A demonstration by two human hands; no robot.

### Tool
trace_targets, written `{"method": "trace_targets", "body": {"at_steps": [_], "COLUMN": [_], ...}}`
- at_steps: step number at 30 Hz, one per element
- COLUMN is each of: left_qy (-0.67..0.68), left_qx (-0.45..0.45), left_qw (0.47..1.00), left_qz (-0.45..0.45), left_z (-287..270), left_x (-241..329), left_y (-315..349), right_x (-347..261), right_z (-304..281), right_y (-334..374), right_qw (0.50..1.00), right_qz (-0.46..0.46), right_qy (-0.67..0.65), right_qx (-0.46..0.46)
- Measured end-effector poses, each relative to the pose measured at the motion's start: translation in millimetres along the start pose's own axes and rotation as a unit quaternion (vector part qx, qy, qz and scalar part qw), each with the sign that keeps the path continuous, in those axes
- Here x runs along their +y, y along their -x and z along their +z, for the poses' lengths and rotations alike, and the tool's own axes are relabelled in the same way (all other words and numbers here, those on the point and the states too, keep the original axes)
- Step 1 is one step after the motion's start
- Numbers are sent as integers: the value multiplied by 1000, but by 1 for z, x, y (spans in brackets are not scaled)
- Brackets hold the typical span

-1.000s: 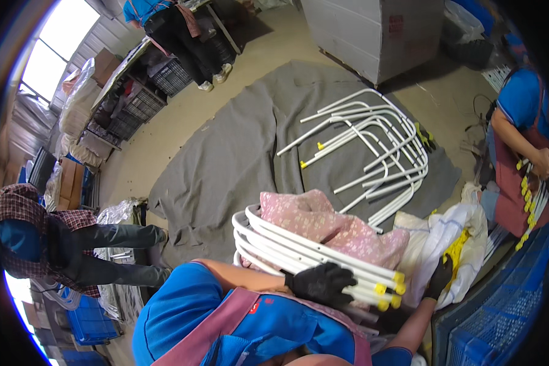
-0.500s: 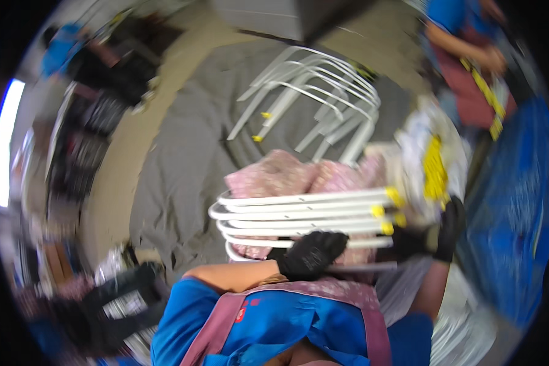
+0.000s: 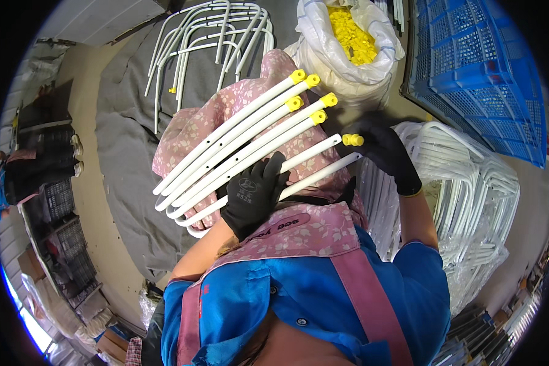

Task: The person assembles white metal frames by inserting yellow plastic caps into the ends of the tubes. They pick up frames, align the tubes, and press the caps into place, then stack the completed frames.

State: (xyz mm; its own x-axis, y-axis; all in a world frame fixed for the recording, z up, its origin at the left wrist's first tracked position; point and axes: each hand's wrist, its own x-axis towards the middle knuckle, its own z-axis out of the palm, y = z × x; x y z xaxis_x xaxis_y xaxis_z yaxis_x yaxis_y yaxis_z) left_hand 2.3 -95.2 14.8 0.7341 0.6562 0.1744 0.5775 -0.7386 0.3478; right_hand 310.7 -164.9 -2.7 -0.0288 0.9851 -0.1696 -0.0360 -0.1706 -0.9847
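Observation:
Several white U-shaped tube frames [image 3: 312, 152] lie stacked across my lap, tilted up to the right. Yellow end caps [image 3: 329, 99] sit on the upper tube ends; the two nearest ends are bare. My left hand [image 3: 253, 196], in a black glove, is closed round the lower tubes near the middle of the stack. Pinched in the black-gloved fingers of my right hand [image 3: 381, 149] is a yellow end cap [image 3: 352, 139], just off one bare tube end. Part of the grip is hidden by the glove.
A white sack [image 3: 341, 82] of yellow caps stands ahead, beside blue plastic crates [image 3: 463, 67]. Plastic-wrapped white frames [image 3: 470, 195] are at my right. More loose frames [image 3: 210, 43] lie on a grey cloth [image 3: 125, 116]. A person [image 3: 36, 171] is at far left.
The view has swung right, sliding the surroundings left. My right hand has come from beside the sack to the tube ends with a yellow cap. My left hand stays on the stack.

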Motion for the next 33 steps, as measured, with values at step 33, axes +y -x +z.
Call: {"method": "trace_targets", "body": {"at_steps": [33], "left_qy": [105], "left_qx": [-115], "left_qw": [987], "left_qz": [-38], "left_z": [-28], "left_x": [-9], "left_y": [13], "right_x": [-23], "right_z": [57], "right_y": [-73], "right_qw": [908], "right_qz": [54], "right_qy": [-88], "right_qx": [-407]}}
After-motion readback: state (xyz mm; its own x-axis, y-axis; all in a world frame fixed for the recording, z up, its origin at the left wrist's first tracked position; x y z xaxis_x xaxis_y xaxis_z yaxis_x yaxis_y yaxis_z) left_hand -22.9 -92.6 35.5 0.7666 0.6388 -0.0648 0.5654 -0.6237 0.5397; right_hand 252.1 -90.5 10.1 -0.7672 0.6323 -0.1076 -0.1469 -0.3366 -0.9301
